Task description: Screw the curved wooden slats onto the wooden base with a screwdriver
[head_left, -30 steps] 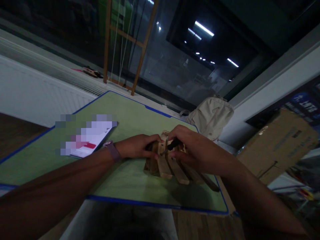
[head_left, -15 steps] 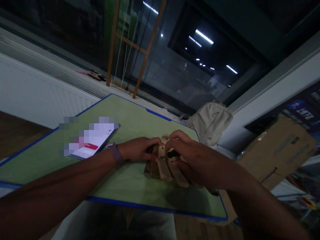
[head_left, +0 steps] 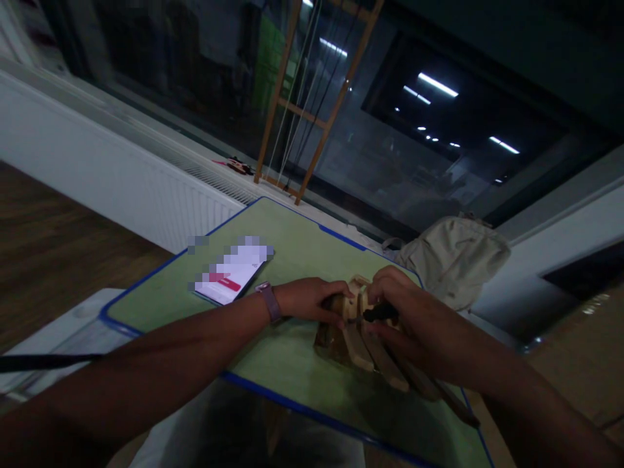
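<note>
A wooden assembly of several slats (head_left: 363,341) lies on a green mat (head_left: 292,260). My left hand (head_left: 312,300), with a watch strap at the wrist, is closed on the left end of the wooden piece and steadies it. My right hand (head_left: 414,322) is wrapped round a small dark-handled tool (head_left: 380,314), its tip against the top of the slats. The slats fan out toward the mat's near right edge under my right forearm.
A white booklet (head_left: 231,276) lies on the mat at the left. A beige bag (head_left: 455,257) sits behind the mat on the right. A wooden frame (head_left: 312,104) leans on the dark window. A white radiator (head_left: 127,188) runs along the left wall.
The view has swung to the left, so the mat and hands sit further right. Both hands keep their hold on the wooden piece and the tool.
</note>
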`<control>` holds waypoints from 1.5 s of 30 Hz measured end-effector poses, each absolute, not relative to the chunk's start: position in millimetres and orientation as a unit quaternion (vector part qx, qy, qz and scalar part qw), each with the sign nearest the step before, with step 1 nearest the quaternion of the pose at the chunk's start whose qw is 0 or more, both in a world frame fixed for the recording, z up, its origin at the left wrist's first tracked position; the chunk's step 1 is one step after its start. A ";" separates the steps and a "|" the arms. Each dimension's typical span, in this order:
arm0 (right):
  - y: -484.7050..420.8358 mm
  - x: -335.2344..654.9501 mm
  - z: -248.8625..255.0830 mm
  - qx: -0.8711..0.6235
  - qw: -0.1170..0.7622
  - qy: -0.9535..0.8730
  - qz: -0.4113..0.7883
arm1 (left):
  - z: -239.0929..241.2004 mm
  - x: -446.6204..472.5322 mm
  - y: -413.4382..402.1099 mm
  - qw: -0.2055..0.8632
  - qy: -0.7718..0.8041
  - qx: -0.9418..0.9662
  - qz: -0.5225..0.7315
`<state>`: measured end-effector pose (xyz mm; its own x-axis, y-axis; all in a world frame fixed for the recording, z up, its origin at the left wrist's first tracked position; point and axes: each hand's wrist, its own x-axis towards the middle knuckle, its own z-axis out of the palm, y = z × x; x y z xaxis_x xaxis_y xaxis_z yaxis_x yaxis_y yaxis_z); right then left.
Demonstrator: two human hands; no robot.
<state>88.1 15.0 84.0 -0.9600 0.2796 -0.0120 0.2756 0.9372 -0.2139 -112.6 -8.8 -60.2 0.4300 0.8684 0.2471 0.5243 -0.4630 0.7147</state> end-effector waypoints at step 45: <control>27.0 87.3 85.8 -0.176 0.012 -0.981 0.085 | -62.0 -114.2 -8.6 0.314 0.419 0.792 0.313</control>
